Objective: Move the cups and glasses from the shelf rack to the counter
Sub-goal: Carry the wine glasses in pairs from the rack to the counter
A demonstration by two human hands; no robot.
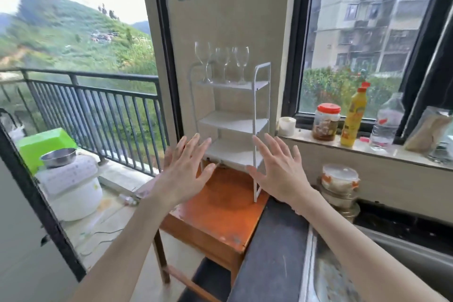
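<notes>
A white three-tier shelf rack (255, 127) stands on a small orange wooden table (220, 213) against the wall. Three clear wine glasses stand upright in a row on its top tier: the left glass (203, 56), the middle glass (222, 61) and the right glass (242, 60). The two lower tiers hold nothing. My left hand (186, 169) and my right hand (279, 171) are raised in front of the rack's bottom tier, fingers spread, holding nothing. The dark counter (274, 247) runs along the right, below my right forearm.
A steel sink (326, 277) sits in the counter. Stacked lidded bowls (339, 184) stand by the wall. The window sill holds a white cup (286, 126), a red-lidded jar (326, 121), a yellow bottle (354, 117) and a water bottle (387, 122). A white rice cooker (73, 186) is on the left.
</notes>
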